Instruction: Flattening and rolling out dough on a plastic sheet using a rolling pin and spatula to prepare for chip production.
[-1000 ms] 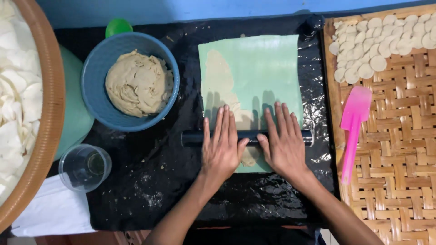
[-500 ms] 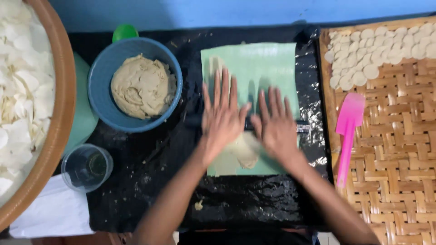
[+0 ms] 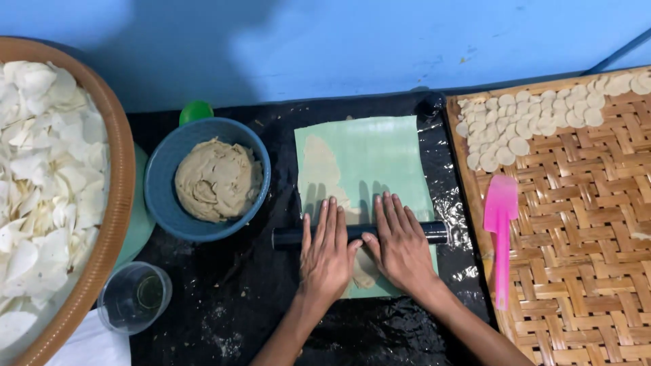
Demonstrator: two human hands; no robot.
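Rolling pin (image 3: 434,232), black, lies crosswise over the lower half of a pale green sheet (image 3: 380,156) on the black plastic-covered bench (image 3: 230,298). Both hands flat on top of it, fingers straight and slightly spread, palms down, nothing gripped. Left hand (image 3: 328,254) covers the pin left of centre; right hand (image 3: 401,244) sits just beside it to the right, thumbs nearly touching. Pin ends stick out on either side of the hands. Thin beige dough (image 3: 324,169) shows under the sheet, a strip ahead of the pin along the left edge, and a patch behind it between the wrists. Blue bowl (image 3: 166,203) with a lump of the same dough sits left of the sheet, near but apart; a green object (image 3: 195,110) peeks out behind it. Clear glass (image 3: 133,297) stands below the bowl. Big round woven tray (image 3: 119,196) heaped with white chips at far left. Flat woven tray (image 3: 576,244) on the right carries small round dough discs (image 3: 522,125) at its top edge and a pink spatula (image 3: 500,237) near its left side.
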